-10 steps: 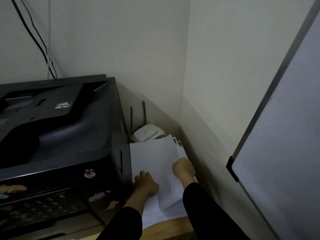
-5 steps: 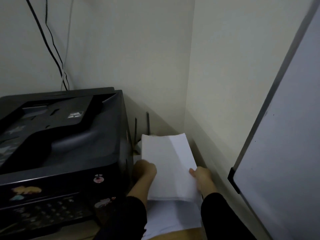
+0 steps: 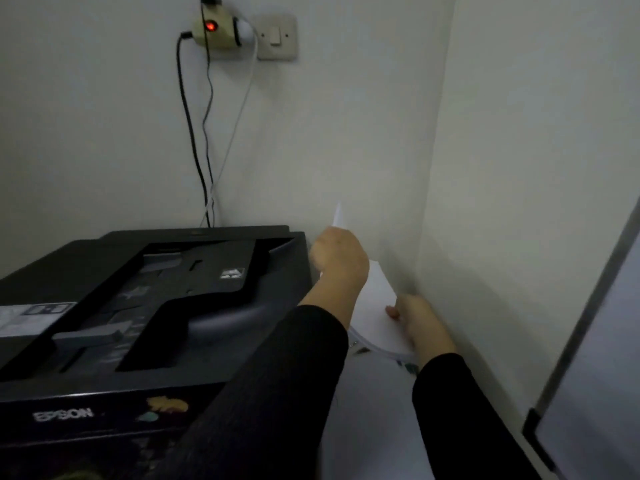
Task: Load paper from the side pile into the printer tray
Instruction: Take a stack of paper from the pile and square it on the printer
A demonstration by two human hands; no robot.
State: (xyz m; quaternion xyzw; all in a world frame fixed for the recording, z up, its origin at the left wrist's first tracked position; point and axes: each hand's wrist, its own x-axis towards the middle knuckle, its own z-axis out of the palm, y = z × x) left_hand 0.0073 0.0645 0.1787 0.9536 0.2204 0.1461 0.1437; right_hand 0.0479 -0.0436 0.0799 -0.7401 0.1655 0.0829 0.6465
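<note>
White paper stack [image 3: 375,317] now raised beside the black printer [image 3: 145,306]
Left hand [image 3: 341,258] grips its far edge, higher than before; right hand [image 3: 414,315] pinches the near edge.

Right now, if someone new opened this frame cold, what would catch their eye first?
Probably the two hands lifting a bent sheaf of white paper in the corner to the right of the printer: the left hand grips its upper edge, the right hand its lower right side. Next, the big black Epson printer filling the lower left. Then the glowing red light on the plug adapter high on the wall, with cables hanging down behind the printer.
</note>
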